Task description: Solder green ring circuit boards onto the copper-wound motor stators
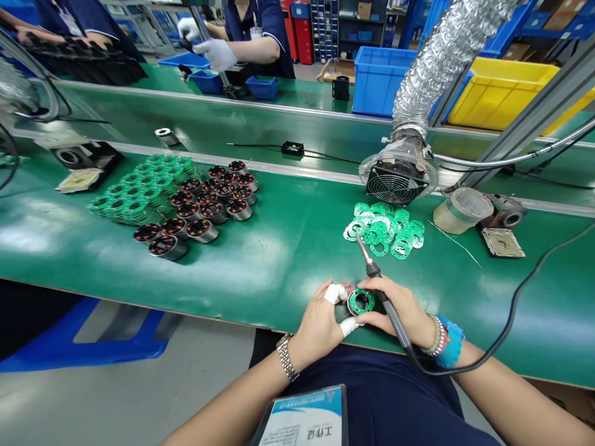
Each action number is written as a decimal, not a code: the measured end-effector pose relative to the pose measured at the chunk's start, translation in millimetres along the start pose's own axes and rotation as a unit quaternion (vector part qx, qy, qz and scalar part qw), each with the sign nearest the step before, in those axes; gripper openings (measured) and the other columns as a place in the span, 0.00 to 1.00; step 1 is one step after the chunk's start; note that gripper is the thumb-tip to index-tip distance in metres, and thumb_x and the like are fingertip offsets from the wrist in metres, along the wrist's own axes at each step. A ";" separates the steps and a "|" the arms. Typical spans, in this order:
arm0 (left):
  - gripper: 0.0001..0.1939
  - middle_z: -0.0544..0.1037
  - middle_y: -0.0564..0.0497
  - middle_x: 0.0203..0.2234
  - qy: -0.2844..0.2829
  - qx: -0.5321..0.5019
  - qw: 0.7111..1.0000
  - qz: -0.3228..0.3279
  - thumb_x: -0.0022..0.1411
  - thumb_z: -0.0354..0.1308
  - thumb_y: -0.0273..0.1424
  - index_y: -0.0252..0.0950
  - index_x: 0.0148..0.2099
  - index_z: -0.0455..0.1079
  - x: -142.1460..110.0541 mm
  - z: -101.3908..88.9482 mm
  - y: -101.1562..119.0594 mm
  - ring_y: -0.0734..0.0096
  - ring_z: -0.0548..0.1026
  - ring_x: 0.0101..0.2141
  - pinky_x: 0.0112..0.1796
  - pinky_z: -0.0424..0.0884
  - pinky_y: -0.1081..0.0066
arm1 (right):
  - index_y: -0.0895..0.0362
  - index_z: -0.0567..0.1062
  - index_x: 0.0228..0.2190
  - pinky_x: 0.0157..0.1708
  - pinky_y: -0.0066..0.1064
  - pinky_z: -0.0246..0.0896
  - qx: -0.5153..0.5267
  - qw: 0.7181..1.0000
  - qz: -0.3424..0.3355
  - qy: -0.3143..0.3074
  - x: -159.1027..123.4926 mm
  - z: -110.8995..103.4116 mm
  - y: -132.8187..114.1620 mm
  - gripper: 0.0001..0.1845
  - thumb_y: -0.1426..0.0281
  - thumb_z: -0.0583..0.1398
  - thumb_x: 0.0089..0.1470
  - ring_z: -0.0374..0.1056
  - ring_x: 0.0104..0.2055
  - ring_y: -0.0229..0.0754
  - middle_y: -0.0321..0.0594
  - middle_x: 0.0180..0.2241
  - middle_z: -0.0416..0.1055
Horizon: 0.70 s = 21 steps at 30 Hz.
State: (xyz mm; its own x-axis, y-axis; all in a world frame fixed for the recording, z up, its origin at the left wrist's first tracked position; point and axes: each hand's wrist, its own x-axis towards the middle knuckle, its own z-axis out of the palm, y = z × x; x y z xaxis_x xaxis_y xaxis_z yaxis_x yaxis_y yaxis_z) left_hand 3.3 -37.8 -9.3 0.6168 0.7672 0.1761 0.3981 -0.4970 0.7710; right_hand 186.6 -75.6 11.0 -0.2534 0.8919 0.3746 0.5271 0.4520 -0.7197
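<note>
My left hand (323, 319), two fingertips taped white, pinches a small round motor part topped by a green ring board (361, 301) at the near edge of the green bench (279, 260). My right hand (400, 308) touches the same part with its fingers and carries a soldering iron (372, 267) whose tip points up and away towards a loose heap of green ring boards (385, 229). The iron's black cord (511, 316) trails off to the right.
A cluster of wound motor stators (209, 201) and stacked green-topped ones (139, 189) lies at left. A fume fan on a foil duct (397, 176), a tape roll (460, 210) and a sponge tray (502, 241) sit at right. A gloved person (218, 52) works across the conveyor.
</note>
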 end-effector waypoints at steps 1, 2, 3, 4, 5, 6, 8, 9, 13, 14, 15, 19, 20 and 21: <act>0.16 0.75 0.44 0.42 -0.002 0.000 1.000 -0.001 0.50 0.61 0.34 0.39 0.35 0.56 0.1 -0.3 -0.3 0.60 0.72 0.46 0.53 0.59 0.51 | 0.54 0.64 0.45 0.40 0.33 0.66 0.002 1.000 0.011 0.006 -0.8 1.0 -0.9 0.24 0.62 0.64 0.47 0.68 0.40 0.42 0.43 0.39 0.70; 0.16 0.75 0.44 0.42 -0.005 -0.001 1.000 -0.001 0.50 0.61 0.33 0.39 0.35 0.56 0.2 -0.7 -0.5 0.60 0.72 0.46 0.53 0.59 0.52 | 0.54 0.64 0.44 0.40 0.33 0.66 0.006 1.000 0.018 0.006 -1.2 1.8 -1.6 0.23 0.62 0.64 0.47 0.68 0.40 0.42 0.43 0.39 0.70; 0.15 0.75 0.44 0.42 -0.007 -0.003 1.000 0.000 0.50 0.61 0.33 0.39 0.35 0.56 0.4 -1.1 -0.6 0.60 0.72 0.46 0.53 0.60 0.52 | 0.54 0.65 0.44 0.40 0.33 0.66 0.011 1.000 0.020 0.003 -1.2 2.2 -1.9 0.23 0.62 0.63 0.47 0.68 0.40 0.42 0.43 0.39 0.70; 0.15 0.75 0.44 0.42 -0.009 -0.005 1.000 0.002 0.50 0.61 0.33 0.39 0.35 0.56 0.6 -1.5 -0.7 0.60 0.72 0.46 0.52 0.60 0.53 | 0.54 0.65 0.44 0.40 0.33 0.66 0.017 1.000 0.021 -0.005 -0.6 2.2 -1.6 0.23 0.61 0.63 0.48 0.68 0.40 0.42 0.43 0.39 0.70; 0.15 0.75 0.44 0.42 -0.009 -0.007 1.000 0.004 0.50 0.61 0.33 0.39 0.35 0.56 0.7 -1.9 -0.7 0.60 0.71 0.46 0.52 0.61 0.53 | 0.54 0.65 0.44 0.41 0.33 0.66 0.024 0.999 0.022 -0.015 0.3 1.7 -0.9 0.22 0.61 0.63 0.48 0.69 0.40 0.42 0.43 0.39 0.70; 0.15 0.75 0.44 0.42 -0.009 -0.008 1.000 0.006 0.50 0.61 0.33 0.39 0.35 0.56 0.8 -2.2 -0.7 0.61 0.71 0.47 0.52 0.62 0.54 | 0.54 0.66 0.44 0.41 0.34 0.66 0.032 0.999 0.022 -0.027 1.6 0.7 0.1 0.22 0.61 0.63 0.48 0.69 0.40 0.42 0.43 0.39 0.70; 0.15 0.74 0.44 0.42 -0.006 -0.006 1.000 0.008 0.51 0.61 0.34 0.39 0.35 0.56 0.5 -2.3 -0.7 0.61 0.72 0.46 0.50 0.63 0.54 | 0.54 0.66 0.43 0.42 0.34 0.66 0.046 0.997 0.030 -0.053 4.8 -2.4 2.4 0.22 0.61 0.63 0.47 0.69 0.41 0.42 0.42 0.39 0.70; 0.15 0.74 0.44 0.42 -0.005 -0.003 1.000 0.009 0.51 0.61 0.34 0.39 0.35 0.56 0.2 -2.1 -0.7 0.60 0.72 0.46 0.50 0.64 0.54 | 0.54 0.67 0.43 0.42 0.33 0.66 0.051 0.996 0.036 -0.065 6.5 -4.3 3.2 0.22 0.61 0.64 0.47 0.69 0.41 0.42 0.42 0.39 0.71; 0.16 0.75 0.44 0.40 0.004 0.008 1.000 0.010 0.50 0.62 0.35 0.39 0.36 0.57 -0.7 -0.9 -0.3 0.60 0.72 0.45 0.50 0.64 0.54 | 0.55 0.68 0.42 0.41 0.33 0.65 0.060 0.993 0.045 -0.096 11.8 -11.6 3.3 0.21 0.61 0.64 0.47 0.69 0.41 0.42 0.43 0.38 0.71; 0.16 0.75 0.44 0.40 0.005 0.011 1.000 0.011 0.50 0.62 0.35 0.39 0.36 0.57 -0.7 -0.6 0.0 0.60 0.73 0.44 0.50 0.64 0.54 | 0.55 0.68 0.42 0.41 0.33 0.65 0.062 0.992 0.042 -0.100 12.8 -13.0 3.0 0.21 0.61 0.63 0.47 0.69 0.41 0.41 0.43 0.38 0.71; 0.16 0.75 0.45 0.40 0.006 0.014 1.000 0.010 0.50 0.62 0.35 0.39 0.36 0.58 -0.7 -0.4 0.4 0.60 0.73 0.44 0.50 0.64 0.54 | 0.55 0.68 0.42 0.40 0.32 0.65 0.062 0.992 0.041 -0.103 13.6 -14.2 2.9 0.21 0.61 0.63 0.47 0.69 0.40 0.41 0.43 0.38 0.71; 0.15 0.75 0.45 0.39 0.006 0.025 1.000 0.006 0.50 0.61 0.35 0.38 0.37 0.60 -0.6 -0.3 1.5 0.59 0.73 0.43 0.48 0.65 0.54 | 0.56 0.67 0.42 0.38 0.31 0.66 0.066 0.991 0.049 -0.110 14.8 -15.8 5.2 0.22 0.61 0.64 0.46 0.69 0.39 0.41 0.42 0.38 0.71; 0.16 0.75 0.45 0.39 0.003 0.026 1.000 0.007 0.51 0.61 0.34 0.38 0.39 0.60 -0.9 -0.5 1.2 0.59 0.73 0.44 0.49 0.65 0.54 | 0.56 0.67 0.41 0.38 0.31 0.66 0.069 0.991 0.050 -0.107 14.4 -15.3 6.3 0.23 0.61 0.65 0.45 0.70 0.39 0.41 0.41 0.38 0.71; 0.18 0.75 0.45 0.40 -0.001 0.024 1.000 0.007 0.51 0.62 0.35 0.38 0.42 0.60 -1.5 -1.0 0.7 0.59 0.73 0.44 0.49 0.65 0.53 | 0.56 0.66 0.41 0.38 0.31 0.66 0.074 0.991 0.049 -0.103 13.5 -14.4 7.6 0.23 0.61 0.65 0.45 0.70 0.39 0.41 0.41 0.37 0.71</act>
State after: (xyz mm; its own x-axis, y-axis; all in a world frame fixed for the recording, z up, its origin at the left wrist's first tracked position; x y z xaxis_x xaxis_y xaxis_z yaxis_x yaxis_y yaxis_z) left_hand 2.0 -38.9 -8.5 0.6241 0.7592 0.1848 0.4222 -0.5267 0.7378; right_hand 198.8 -60.3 19.0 -0.3756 0.9088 0.1818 0.4359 0.3463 -0.8307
